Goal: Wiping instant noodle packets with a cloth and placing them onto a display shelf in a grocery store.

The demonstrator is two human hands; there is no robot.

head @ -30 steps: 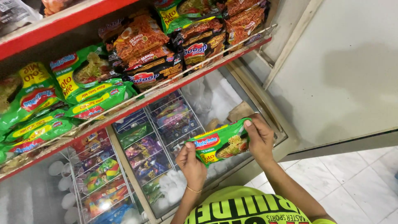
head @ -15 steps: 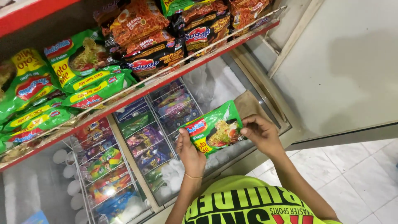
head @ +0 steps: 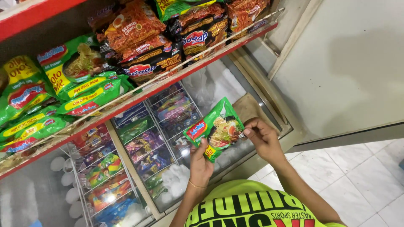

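Observation:
A green instant-noodle packet [head: 214, 128] is held up in front of me with both hands, tilted with one end raised toward the shelf. My left hand [head: 200, 162] grips its lower left edge from below. My right hand [head: 261, 138] pinches its right edge between thumb and fingers. The packet hovers over the glass lid of a chest freezer [head: 210, 90]. Just above runs a red-edged shelf [head: 139, 97] loaded with more noodle packets, green ones [head: 84, 90] at the left and orange and dark ones [head: 139, 38] at the right.
Under the freezer glass, wire baskets [head: 139, 147] hold colourful frozen packs and white cups [head: 63, 176]. A pale wall panel [head: 349, 63] stands at the right above a white tiled floor [head: 362, 172]. My yellow-green shirt [head: 248, 208] fills the bottom edge.
Both hands have lifted the green packet slightly and turned it more upright, its top tipping toward the shelf. The view has shifted a little closer to the shelf.

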